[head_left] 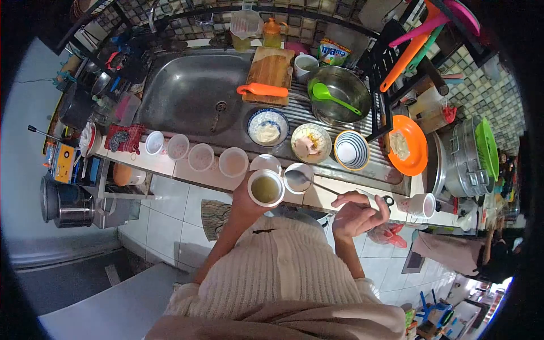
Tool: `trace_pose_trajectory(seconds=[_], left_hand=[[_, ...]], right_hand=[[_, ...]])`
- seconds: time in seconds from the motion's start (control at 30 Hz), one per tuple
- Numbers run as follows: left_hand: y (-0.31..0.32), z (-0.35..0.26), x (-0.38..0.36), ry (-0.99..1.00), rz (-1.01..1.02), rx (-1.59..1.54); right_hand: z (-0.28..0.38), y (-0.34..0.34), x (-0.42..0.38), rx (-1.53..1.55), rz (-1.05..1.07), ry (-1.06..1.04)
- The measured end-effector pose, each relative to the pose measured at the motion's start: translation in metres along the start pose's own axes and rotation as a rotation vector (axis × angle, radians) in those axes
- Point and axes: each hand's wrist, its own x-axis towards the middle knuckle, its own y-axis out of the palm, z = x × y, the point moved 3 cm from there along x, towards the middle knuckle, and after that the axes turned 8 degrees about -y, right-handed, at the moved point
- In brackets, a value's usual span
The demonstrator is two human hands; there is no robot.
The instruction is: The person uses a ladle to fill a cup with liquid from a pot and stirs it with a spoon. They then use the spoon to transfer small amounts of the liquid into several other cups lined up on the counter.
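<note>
My left hand (243, 199) is wrapped round a small white cup (265, 189) with yellowish-green liquid in it, held in front of the counter edge. Between the fingers of my right hand (361, 215) is the handle of a long metal spoon (324, 188). Its bowl lies over another white cup (298, 187) on the counter, just right of the held one. Behind the held cup stands one more cup (266, 162). To the left, a row of clear plastic cups (233, 162) runs along the tiled edge.
Three patterned bowls (267, 127) line the front of the sink unit. Beyond them are a steel pot (345, 85) with a green ladle (334, 97) and a cutting board (271, 68) under an orange-handled tool (262, 90). Right: an orange plate (409, 144) and stacked cups (422, 205).
</note>
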Motion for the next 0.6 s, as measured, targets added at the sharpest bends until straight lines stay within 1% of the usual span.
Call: trace_pose_trajectory(seconds=[0.07,0.1,0.13,0.2,0.33,0.4,0.43,0.5,0.53,0.6], left_hand=[[0.002,-0.004,-0.001,-0.002,0.017,0.023],[0.003,-0.005,0.0,-0.005,0.011,0.024],[0.004,-0.006,0.0,0.024,0.028,-0.004],[0.005,-0.008,0.0,0.048,0.04,-0.031],[0.005,-0.012,-0.003,0.04,0.019,-0.034],[0.005,-0.013,-0.002,0.02,0.005,-0.037],[0.006,-0.011,-0.002,0.035,-0.015,-0.01],[0.006,-0.009,-0.002,0.049,-0.039,0.018],[0.006,-0.007,-0.002,0.026,-0.053,-0.004],[0.005,-0.007,-0.002,0.003,-0.07,-0.026]], right_hand=[[-0.002,0.004,0.003,0.222,-0.069,0.231],[-0.003,0.01,0.001,0.22,-0.046,0.296],[-0.007,0.015,-0.001,0.243,-0.004,0.24],[-0.012,0.024,-0.009,0.268,0.061,0.2],[-0.014,0.034,-0.014,0.293,0.106,0.235],[-0.014,0.035,-0.011,0.294,0.042,0.384],[-0.014,0.036,-0.008,0.297,0.046,0.386],[-0.019,0.038,-0.005,0.323,-0.04,0.517],[-0.02,0.039,-0.003,0.326,-0.037,0.518],[-0.024,0.041,-0.002,0.358,-0.107,0.598]])
